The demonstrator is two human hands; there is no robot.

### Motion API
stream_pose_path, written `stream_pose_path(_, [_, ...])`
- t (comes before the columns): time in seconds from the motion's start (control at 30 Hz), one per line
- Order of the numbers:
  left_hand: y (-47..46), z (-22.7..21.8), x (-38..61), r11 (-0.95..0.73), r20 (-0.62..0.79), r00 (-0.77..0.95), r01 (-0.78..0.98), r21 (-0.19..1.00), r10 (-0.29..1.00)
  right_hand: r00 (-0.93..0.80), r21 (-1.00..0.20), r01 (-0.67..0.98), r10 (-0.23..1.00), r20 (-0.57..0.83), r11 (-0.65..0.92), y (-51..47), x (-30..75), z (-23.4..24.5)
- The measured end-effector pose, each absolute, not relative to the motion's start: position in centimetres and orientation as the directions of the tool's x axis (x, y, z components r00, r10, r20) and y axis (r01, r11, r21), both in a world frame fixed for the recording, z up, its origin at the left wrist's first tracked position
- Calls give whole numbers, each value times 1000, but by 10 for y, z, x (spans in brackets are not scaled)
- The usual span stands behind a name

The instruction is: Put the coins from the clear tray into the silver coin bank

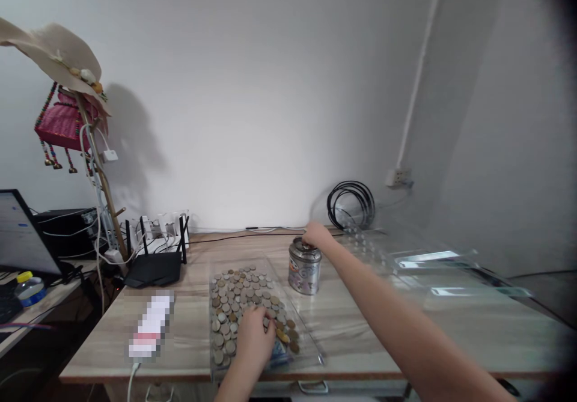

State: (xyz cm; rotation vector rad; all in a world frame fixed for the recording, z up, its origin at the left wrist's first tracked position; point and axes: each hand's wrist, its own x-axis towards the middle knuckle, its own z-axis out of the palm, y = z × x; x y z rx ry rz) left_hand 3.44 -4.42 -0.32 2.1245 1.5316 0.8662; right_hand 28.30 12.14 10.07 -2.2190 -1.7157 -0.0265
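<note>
Pale walls (252, 89) are rising behind a wood-grained counter (351, 336), and the work is happening near its front; the left hand (259, 330) is bending low over a clear tray (311, 354), its fingers curling narrowly among the coins (234, 297), though whether they are gripping one I cannot tell; the right hand (315, 237) is reaching to the top of a printed silver tin (305, 273), its fingertips mostly hiding, so whether they are holding anything I cannot tell either; the tin is standing upright just beside the tray, to its right; coins are lying thickly across much of the tray, mostly silvery, with browner ones showing toward the right, so plenty seem to be remaining there; the tin's contents are not showing clearly, so how much is done is staying uncertain, and I am judging the work unfinished; farther out, a pale slab (152, 324), obscured into blocks, is lying left of the tray, with a black router (153, 268) sitting behind it; a coil of black cable (331, 207) is leaning near the wall beyond the tin; clear plastic pieces (433, 261) are blurring at the right; a brimmed hat (67, 47) and a pink bag (63, 124) are hanging at the far left.
</note>
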Motion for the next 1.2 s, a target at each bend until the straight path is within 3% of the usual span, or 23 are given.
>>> stream_pose_path(0.1, [-44,-3,34,-338,266,217,710,617,939,299,-205,943,939,168,-263,115,271,100])
stream_pose_path(0.23, [-45,-2,34,-334,265,211,715,614,941,280,-165,955,933,227,-247,99,257,105])
stream_pose_path(0.4, [-46,-2,34,-337,267,215,717,610,939,130,-113,989,899,419,-90,65,255,110])
stream_pose_path(0.57, [-46,-2,34,-337,273,210,723,603,939,-46,-38,996,862,505,75,46,264,85])
stream_pose_path(0.83, [-46,2,31,-311,263,187,750,585,946,85,-113,993,819,568,-24,44,277,64])
stream_pose_path(0.93, [-46,8,19,-361,308,212,722,590,927,45,-141,988,763,644,61,27,261,68])
stream_pose_path(1.03, [-47,15,4,-376,354,196,734,565,914,-172,-213,926,851,497,311,2,227,56])
stream_pose_path(1.1, [-48,18,-3,-363,227,283,751,551,932,-447,-298,807,856,259,511,-16,199,39])
stream_pose_path(1.2, [-50,19,-6,-345,43,368,816,463,929,-606,-420,691,788,108,588,-32,167,12])
